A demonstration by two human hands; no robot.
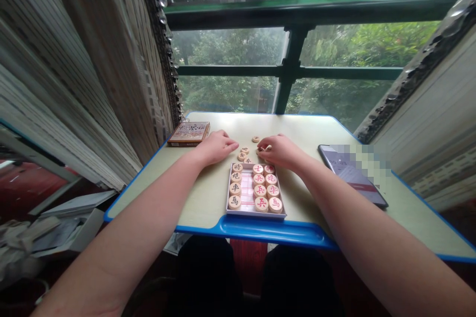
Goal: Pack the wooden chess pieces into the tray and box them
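Observation:
A shallow white box tray (pixel 247 215) stands near the front edge of the table. Black-marked xiangqi pieces (pixel 234 189) line its left side, and red-marked pieces (pixel 260 191) fill two columns on its right, with a bare strip between. Beyond the tray, several loose xiangqi pieces (pixel 242 156) lie in a small cluster. My left hand (pixel 216 147) rests just left of them, fingers stretched toward the cluster, with nothing visible in it. On the right, my right hand (pixel 279 150) pinches a xiangqi piece, partly hidden by the fingers. One loose piece (pixel 256 139) lies farther back between my hands.
The box lid (pixel 189 132) lies at the table's back left. At right is a phone (pixel 353 178), its screen partly pixelated. The pale table (pixel 201 203) has a blue rim and a front groove. Curtains flank the window behind it.

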